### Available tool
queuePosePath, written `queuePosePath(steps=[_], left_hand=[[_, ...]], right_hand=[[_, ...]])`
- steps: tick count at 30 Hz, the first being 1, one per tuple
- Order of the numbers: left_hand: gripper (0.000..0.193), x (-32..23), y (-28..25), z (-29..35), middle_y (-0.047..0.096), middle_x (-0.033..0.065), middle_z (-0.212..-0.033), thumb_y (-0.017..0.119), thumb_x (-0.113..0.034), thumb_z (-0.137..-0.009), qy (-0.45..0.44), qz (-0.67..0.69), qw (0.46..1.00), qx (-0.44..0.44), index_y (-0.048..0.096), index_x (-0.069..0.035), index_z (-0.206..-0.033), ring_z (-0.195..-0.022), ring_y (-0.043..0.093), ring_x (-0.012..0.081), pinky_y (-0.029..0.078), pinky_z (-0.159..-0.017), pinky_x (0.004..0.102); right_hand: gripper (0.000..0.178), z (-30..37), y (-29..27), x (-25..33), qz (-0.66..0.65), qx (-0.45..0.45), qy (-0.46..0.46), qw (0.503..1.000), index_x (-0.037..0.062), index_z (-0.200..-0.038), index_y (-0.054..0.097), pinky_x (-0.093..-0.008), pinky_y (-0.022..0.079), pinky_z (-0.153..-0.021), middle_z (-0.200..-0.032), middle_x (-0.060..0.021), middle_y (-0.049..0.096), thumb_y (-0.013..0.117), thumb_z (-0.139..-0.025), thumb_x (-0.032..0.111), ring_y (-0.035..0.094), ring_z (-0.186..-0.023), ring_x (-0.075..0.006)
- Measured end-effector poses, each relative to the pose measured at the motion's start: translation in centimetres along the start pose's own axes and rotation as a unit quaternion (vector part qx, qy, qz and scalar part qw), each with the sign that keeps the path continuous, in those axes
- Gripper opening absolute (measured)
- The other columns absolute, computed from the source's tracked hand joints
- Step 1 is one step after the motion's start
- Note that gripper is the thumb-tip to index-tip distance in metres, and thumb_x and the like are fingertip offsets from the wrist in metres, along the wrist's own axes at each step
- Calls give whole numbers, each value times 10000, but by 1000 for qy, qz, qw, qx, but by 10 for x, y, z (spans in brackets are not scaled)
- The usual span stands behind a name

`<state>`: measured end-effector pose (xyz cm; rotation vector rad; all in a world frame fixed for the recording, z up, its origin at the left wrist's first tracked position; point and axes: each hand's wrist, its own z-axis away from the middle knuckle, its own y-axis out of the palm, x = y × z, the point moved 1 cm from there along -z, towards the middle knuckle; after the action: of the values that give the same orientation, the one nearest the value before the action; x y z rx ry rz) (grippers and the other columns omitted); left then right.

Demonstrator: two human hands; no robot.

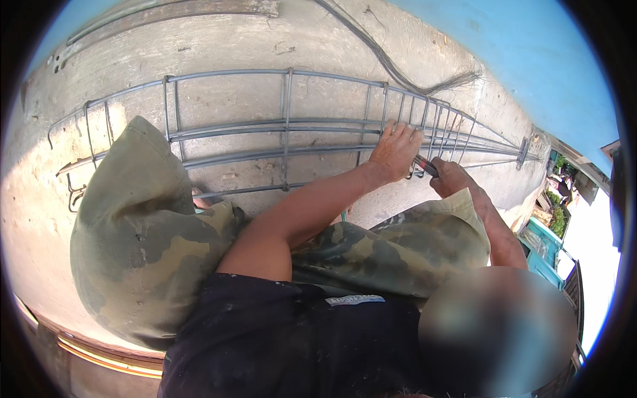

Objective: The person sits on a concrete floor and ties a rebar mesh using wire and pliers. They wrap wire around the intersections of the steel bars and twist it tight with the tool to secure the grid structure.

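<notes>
A long cage of grey steel reinforcing bars (229,126), tied with square stirrups, lies across in front of me. My left hand (397,147) is closed over its bars where the stirrups stand closer together. Just right of it and nearer to me, my right hand (451,178) is wrapped around a hand tool (425,164) with a dark, red-marked handle. The tool points toward the left hand and the near bars; its working end is hidden, so its exact kind cannot be made out. My fingertips on the cage are partly hidden by the bars.
My bent legs in camouflage trousers (142,245) sit close against the cage. Beyond it, a bundle of thin dark wire (391,63) lies on the concrete floor (232,50), with a long flat piece (179,14) at far left. Greenery and a turquoise structure (543,249) are off right.
</notes>
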<state>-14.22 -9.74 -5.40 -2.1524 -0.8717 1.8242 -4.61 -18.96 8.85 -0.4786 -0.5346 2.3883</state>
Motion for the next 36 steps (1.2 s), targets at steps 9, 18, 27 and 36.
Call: queuePosePath(steps=[9, 18, 27, 36], left_hand=[[784, 41, -36, 34, 620, 175, -1094, 846, -463, -646, -179, -139, 960, 163, 566, 39, -1179, -1107, 549, 285, 369, -949, 434], [496, 10, -25, 31, 646, 131, -1029, 781, -321, -727, 60, -166, 977, -116, 605, -34, -1092, -1052, 585, 271, 389, -910, 425], [313, -25, 4, -25, 696, 154, -945, 699, -110, -691, 21, 66, 980, 186, 611, -25, -978, -968, 666, 316, 465, -890, 439], [313, -34, 22, -2, 672, 93, -944, 651, -97, -754, 130, -11, 986, -107, 612, -38, -1059, -1011, 614, 287, 395, -982, 399]], right_hand=[[195, -21, -10, -11, -349, 217, 71, 909, 19, -828, 612, -317, 397, -533, -701, -42, 581, 596, -804, 212, 512, -592, -145], [145, 19, 36, -3, -105, -32, -238, 965, 30, -901, 671, -335, 479, -757, -932, -79, 630, 668, -837, 160, 577, -874, -199], [584, 37, 14, 12, 121, -194, -17, 974, 33, -1270, 464, -392, 538, -797, -1057, -161, 644, 735, -806, 260, 658, -1013, -320], [140, -2, 6, -40, -88, 9, -23, 996, 17, -930, 615, -417, 532, -703, -790, -167, 679, 614, -872, 145, 684, -788, -322]])
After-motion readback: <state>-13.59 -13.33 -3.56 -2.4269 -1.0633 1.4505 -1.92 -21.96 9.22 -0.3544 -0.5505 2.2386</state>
